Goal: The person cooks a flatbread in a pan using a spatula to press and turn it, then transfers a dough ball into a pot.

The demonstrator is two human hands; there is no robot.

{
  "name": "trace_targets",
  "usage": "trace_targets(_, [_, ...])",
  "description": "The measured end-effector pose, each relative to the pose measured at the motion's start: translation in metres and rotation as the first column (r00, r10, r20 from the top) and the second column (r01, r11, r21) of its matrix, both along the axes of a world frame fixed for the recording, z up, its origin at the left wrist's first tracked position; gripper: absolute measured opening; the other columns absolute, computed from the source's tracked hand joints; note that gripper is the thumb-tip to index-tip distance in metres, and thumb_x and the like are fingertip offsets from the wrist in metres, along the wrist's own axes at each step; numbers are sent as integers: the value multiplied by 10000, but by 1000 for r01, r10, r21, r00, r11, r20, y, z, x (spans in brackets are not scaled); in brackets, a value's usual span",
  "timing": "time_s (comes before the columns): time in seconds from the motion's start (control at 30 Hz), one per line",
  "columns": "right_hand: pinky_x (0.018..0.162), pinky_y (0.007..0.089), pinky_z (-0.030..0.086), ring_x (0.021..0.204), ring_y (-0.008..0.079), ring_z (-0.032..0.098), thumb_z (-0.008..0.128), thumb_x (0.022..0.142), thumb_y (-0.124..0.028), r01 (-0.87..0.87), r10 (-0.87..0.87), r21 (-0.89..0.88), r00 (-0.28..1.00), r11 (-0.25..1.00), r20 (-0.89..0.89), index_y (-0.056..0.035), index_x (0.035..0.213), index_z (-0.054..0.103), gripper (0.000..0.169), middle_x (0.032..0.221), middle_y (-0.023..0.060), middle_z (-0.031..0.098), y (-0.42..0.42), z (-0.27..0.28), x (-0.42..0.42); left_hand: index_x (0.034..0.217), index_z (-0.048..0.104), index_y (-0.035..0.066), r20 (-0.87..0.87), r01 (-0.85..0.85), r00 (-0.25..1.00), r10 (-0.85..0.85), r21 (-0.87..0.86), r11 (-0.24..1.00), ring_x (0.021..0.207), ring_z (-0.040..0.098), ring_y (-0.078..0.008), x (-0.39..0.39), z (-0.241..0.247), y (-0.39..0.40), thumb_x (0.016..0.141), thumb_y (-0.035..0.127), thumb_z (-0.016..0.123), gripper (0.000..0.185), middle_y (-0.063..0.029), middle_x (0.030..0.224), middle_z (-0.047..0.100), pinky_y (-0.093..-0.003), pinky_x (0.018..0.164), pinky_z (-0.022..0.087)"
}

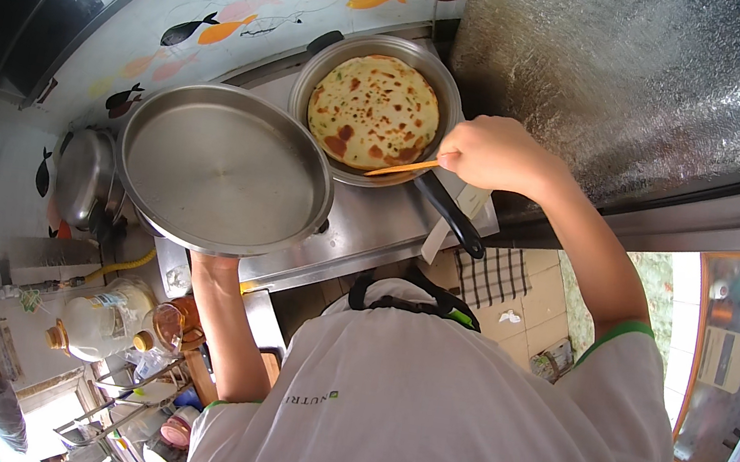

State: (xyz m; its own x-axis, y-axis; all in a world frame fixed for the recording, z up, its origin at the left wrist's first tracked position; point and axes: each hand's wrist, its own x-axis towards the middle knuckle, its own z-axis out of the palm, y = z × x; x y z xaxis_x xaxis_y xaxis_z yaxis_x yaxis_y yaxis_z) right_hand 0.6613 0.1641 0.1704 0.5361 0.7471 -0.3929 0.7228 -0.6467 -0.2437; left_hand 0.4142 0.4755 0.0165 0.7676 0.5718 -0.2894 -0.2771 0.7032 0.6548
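A steel frying pan (458, 111) stands on the stove, its black handle (451, 216) pointing towards me. In it lies a round flatbread (374, 110) with browned spots and green flecks. My right hand (493, 152) grips a slim wooden utensil, apparently chopsticks (402, 168), whose tip reaches inside the pan's near rim beside the flatbread. My left hand (216, 262) supports a wide steel lid (224, 173) from below, left of the pan, with its hollow inner side facing up. The lid hides the left fingers; only the wrist area shows.
The stove has a steel top (371, 220). A foil-like panel (609, 73) rises to the right of the pan. Left of the lid sits a steel pot (81, 173). Large bottles (105, 319) and a wire rack (122, 402) are lower left. A checked mat (492, 276) lies on the floor.
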Motion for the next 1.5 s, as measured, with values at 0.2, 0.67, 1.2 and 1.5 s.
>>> trace_targets(0.2, [637, 421, 511, 653, 323, 666, 601, 823, -158, -60, 40, 69, 965, 996, 260, -58, 756, 703, 158, 671, 152, 661, -14, -11, -29, 1139, 613, 39, -24, -38, 999, 38, -10, 999, 915, 630, -256, -3, -2, 0, 925, 259, 591, 308, -99, 1056, 661, -363, 802, 542])
trace_targets(0.67, [581, 388, 494, 658, 301, 652, 587, 922, -289, 425, -441, 435, 895, 794, -71, -145, 1080, 719, 252, 775, 117, 683, -37, -64, -43, 1147, 609, 38, -61, -91, 994, 89, -28, 995, 924, 627, -254, -22, 0, -4, 927, 259, 589, 312, -100, 1062, 658, -363, 808, 539])
trace_targets(1.2, [586, 320, 420, 576, 164, 564, 604, 904, -291, 513, -403, 344, 849, 787, -342, -68, 887, 718, 251, 614, 59, 605, -36, -62, 23, 1155, 604, 38, -68, -137, 989, 134, -35, 990, 935, 625, -251, -29, 4, -10, 929, 258, 587, 316, -101, 1069, 656, -362, 815, 536])
trace_targets(1.5, [596, 399, 505, 663, 299, 644, 653, 852, -189, 92, -222, 314, 886, 945, 408, -115, 1012, 720, 188, 773, 127, 641, -51, -57, -40, 1160, 601, 38, -92, -158, 984, 155, -28, 987, 942, 623, -250, -28, 6, -12, 930, 258, 586, 319, -102, 1073, 654, -362, 820, 534])
